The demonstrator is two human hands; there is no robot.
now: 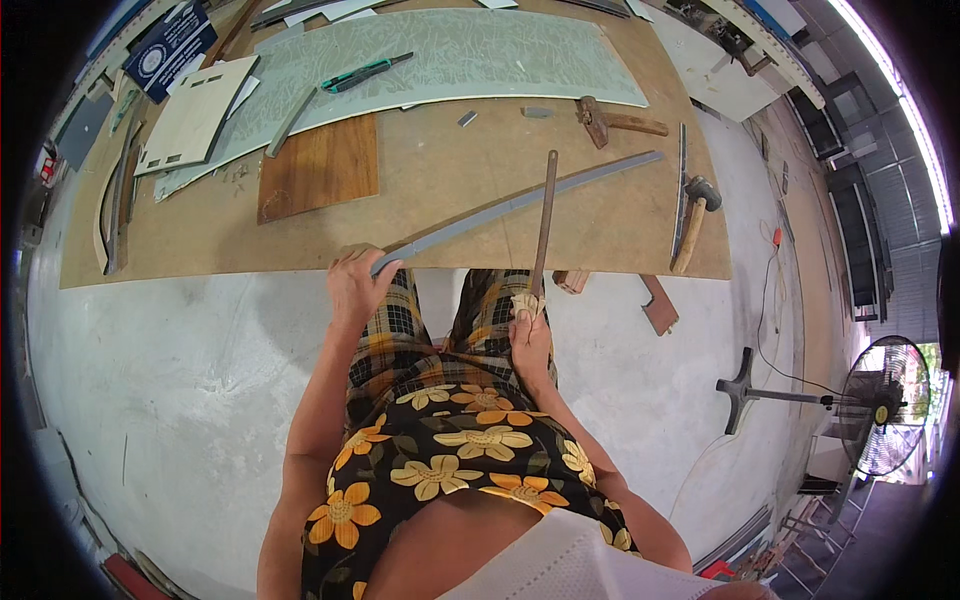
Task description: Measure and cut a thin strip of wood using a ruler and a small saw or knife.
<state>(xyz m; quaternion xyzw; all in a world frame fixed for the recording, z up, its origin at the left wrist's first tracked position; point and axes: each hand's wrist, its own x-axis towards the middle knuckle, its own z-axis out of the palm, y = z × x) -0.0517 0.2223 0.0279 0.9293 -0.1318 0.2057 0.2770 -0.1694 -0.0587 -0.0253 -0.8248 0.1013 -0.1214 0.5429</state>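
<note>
I see a wide brown desk [440,160] with a pale green board [500,55] at its far side. A hammer [632,123] and a mallet [692,225] lie to the right. The left hand [357,285] has its fingers closed on the near end of a long grey strip [510,205], slanting over the desk. The right hand [531,342] has its fingers wrapped around the pale handle of a brown file-like bar [546,210]. A black fan [885,408] stands on the grey floor [220,390].

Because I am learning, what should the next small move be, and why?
Perhaps bring the long, thin brown rod toward the near end of the long, flat grey strip: the left hand holds that end, while the right hand holds the rod.
</note>
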